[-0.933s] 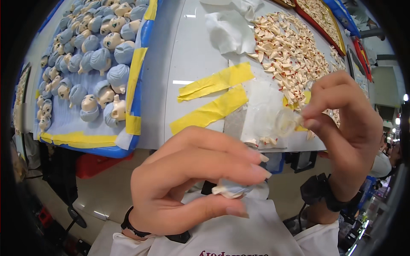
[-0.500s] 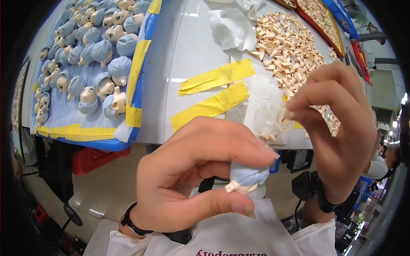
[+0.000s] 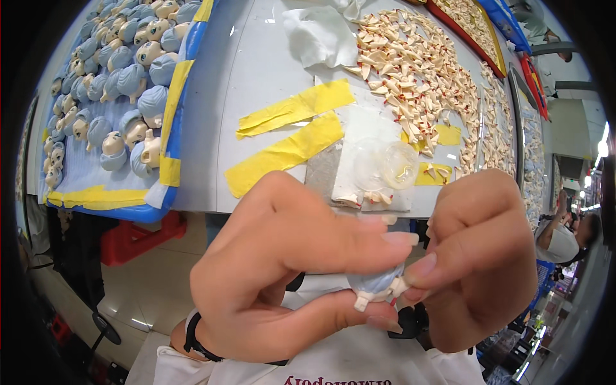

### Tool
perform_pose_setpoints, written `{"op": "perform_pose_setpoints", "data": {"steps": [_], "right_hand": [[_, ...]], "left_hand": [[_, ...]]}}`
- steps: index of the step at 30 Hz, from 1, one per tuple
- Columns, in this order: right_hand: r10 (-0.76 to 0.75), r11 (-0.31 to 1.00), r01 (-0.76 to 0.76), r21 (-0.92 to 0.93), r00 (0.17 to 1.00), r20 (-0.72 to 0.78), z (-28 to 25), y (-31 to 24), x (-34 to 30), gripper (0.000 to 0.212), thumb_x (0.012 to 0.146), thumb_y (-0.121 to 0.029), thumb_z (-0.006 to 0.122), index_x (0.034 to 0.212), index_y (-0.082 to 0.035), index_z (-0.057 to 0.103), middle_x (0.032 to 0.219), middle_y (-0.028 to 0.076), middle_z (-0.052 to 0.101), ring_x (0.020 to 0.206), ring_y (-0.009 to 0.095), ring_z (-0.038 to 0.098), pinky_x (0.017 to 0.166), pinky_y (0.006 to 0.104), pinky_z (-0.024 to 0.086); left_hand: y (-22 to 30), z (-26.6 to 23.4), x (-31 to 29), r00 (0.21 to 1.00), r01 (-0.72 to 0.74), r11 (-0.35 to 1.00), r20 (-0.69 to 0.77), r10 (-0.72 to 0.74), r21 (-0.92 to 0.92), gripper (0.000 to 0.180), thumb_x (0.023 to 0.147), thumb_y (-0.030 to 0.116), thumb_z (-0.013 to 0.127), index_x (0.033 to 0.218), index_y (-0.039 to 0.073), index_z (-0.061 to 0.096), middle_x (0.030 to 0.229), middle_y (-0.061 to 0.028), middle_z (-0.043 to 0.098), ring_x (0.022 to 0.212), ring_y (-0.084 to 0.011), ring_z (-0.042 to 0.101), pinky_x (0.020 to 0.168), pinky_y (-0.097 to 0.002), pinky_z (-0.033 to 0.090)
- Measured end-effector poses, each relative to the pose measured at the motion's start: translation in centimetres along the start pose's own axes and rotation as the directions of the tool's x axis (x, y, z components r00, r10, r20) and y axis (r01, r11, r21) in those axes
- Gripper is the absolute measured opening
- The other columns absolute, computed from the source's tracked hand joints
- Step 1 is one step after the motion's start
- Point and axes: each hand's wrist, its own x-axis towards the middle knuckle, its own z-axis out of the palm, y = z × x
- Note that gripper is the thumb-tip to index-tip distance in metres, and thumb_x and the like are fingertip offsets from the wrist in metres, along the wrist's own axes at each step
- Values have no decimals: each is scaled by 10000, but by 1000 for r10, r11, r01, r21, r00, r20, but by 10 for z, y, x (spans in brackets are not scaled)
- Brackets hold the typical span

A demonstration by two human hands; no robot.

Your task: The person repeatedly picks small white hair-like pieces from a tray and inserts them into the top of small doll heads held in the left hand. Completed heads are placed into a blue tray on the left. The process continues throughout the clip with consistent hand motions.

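Observation:
Between the thumb and fingers of my left hand (image 3: pixel 276 256) is a small doll head (image 3: pixel 375 282) with pale blue moulded hair, its cream underside toward me. The left fingers cover much of it. My right hand (image 3: pixel 487 256) is closed in a pinch at the head's right side. A tiny cream piece (image 3: pixel 399 286) with a red tip shows at the right fingertips, touching the head. Beyond the hands, clear round shallow dishes (image 3: pixel 399 165) lie on a white sheet at the table's near edge.
At left, a blue tray (image 3: pixel 151 213) edged with yellow tape holds several blue-haired heads. A pile of cream, red-tipped pieces (image 3: pixel 417 70) spreads over the back right. Yellow tape strips (image 3: pixel 289 151) and a white cloth (image 3: pixel 317 35) lie mid-table. A red stool (image 3: pixel 144 237) stands below.
My right hand has come from the clear dish down to the doll head, bringing a small cream piece against it. The left hand still grips the head; the whole view has shifted slightly.

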Motion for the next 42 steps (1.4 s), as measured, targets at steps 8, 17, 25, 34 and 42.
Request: {"op": "perform_pose_setpoints", "data": {"steps": [8, 17, 25, 34, 42], "right_hand": [[-158, 986, 164, 32, 977, -141, 14, 12, 0, 302, 617, 51, 634, 834, -119, 510, 693, 17, 467, 556, 116, 396, 512, 239, 292], [-77, 995, 94, 42, 950, -301, -2, 20, 4, 235, 694, -85, 687, 862, -54, 525, 825, 76, 492, 726, 150, 464, 635, 253, 353], [153, 936, -183, -301, 981, -122, -46, 75, 33, 230, 701, 49, 565, 925, -4, 564, 953, 60, 551, 881, 134, 510, 748, 252, 390], [268, 898, -298, -324, 954, -133, -39, 82, 42, 128, 649, 40, 622, 763, 10, 573, 685, 75, 563, 617, 152, 525, 591, 254, 411], [222, 952, -284, -109, 894, -389, -47, 70, 22, 86, 692, 64, 619, 750, 26, 568, 759, 49, 596, 718, 111, 558, 676, 221, 433]], "left_hand": [[2, 17, 3, 974, -178, 962, -105, 203, 209, 246, 644, -121, 646, 868, -40, 583, 863, -171, 485, 695, -221, 611, 646, -289, 532], [-2, 0, 3, 994, -93, 960, -36, 106, 265, 350, 605, -20, 761, 910, -7, 590, 929, -153, 491, 768, -223, 594, 683, -293, 511], [-4, -12, 0, 995, -76, 963, -43, 90, 259, 366, 584, 31, 789, 892, 0, 595, 939, -159, 512, 749, -207, 576, 686, -282, 490], [-2, -17, 6, 997, -72, 963, 16, 71, 260, 339, 593, 40, 779, 880, 7, 600, 926, -158, 522, 748, -185, 572, 694, -252, 470], [-3, -21, 9, 995, -99, 954, 31, 94, 283, 370, 607, 60, 782, 916, 7, 584, 934, -160, 517, 749, -185, 571, 697, -255, 476]]}}
